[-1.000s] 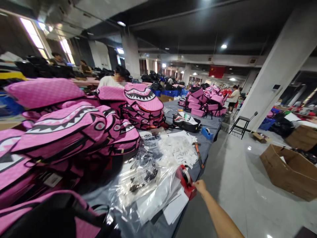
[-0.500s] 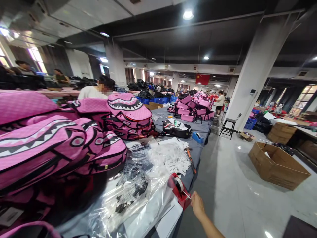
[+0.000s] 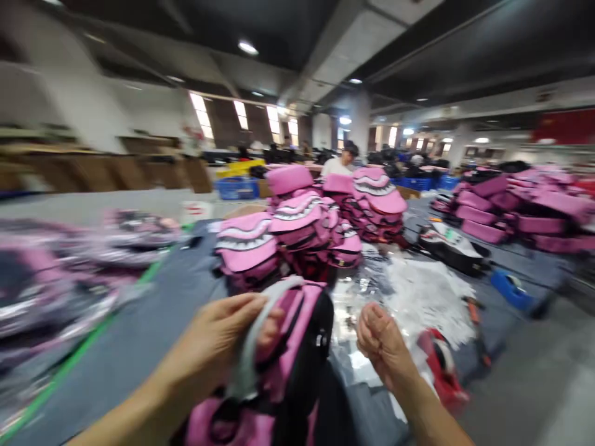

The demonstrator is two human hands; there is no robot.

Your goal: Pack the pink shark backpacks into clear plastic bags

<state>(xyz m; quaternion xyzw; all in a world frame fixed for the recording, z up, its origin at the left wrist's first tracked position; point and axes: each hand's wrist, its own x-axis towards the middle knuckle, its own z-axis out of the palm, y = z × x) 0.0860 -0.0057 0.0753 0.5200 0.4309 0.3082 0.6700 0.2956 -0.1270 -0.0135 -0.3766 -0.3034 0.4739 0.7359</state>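
Note:
In front of me a pink and black backpack [image 3: 297,359] stands upright at the table's near side. My left hand [image 3: 232,328] is closed round a curved pale grey band [image 3: 253,353] at the top of this backpack, blurred by motion. My right hand [image 3: 383,341] is raised to the right of the bag, apart from it, with the fingers pinched together. What it holds, if anything, is too small to make out. A red tape dispenser [image 3: 441,365] lies to the right of that hand, near the table edge.
Pink shark-mouth backpacks [image 3: 297,223] are piled ahead, with another pile [image 3: 525,204] at the far right. Clear bags and white papers [image 3: 423,297] cover the right side. A blue tape dispenser [image 3: 511,288] and an orange-handled tool [image 3: 474,316] lie there. Plastic-wrapped bags [image 3: 83,279] lie left.
The view has swung left. My right hand has moved from the red dispenser's tape to beside the backpack. My left hand and the grey band have come into view.

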